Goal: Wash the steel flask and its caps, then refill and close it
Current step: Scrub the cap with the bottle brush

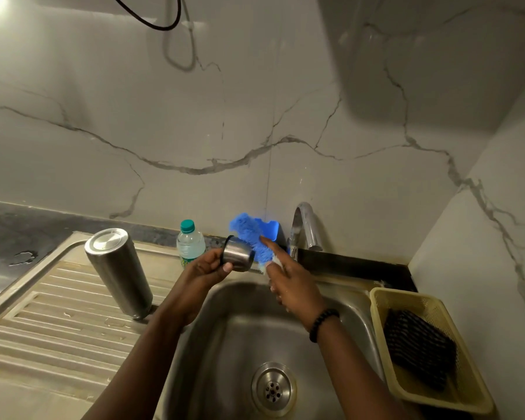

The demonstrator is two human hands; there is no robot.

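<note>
The small round steel cap [238, 254], shaped like a cup with a dark ring at its open mouth, is held over the stainless steel sink [225, 328] at about 12 o'clock of the basin. The left hand [208, 268] has it, fingers and thumb curled round its side wall, mouth tilted toward 10 o'clock. It looks light and stiff, and thin metal like this is likely slick when wet or soapy, so a grip wrapped round the wall, as here, seems safer than a pinch at the rim. A drop into the basin would probably only clatter or dent it slightly.

The right hand [288, 283] holds the fluffy blue scrubbing brush [250, 236] by its lower end, forefinger laid straight along the bristles, the other fingers curled about the pale handle. The soft head touches the cap's far side, near its closed base. The brush will give under pressure, so the cap must be braced against it.

The tall cylindrical steel flask [119, 272] stands mouth down on the ribbed draining board [52, 313] at 9 o'clock of the sink, apart from both hands. Its brushed wall is dull grey and its flat base shines. It should be heavier and best taken round the middle.

The clear plastic bottle with a green cap [190, 242] stands behind, near the chrome tap [305, 225].
</note>
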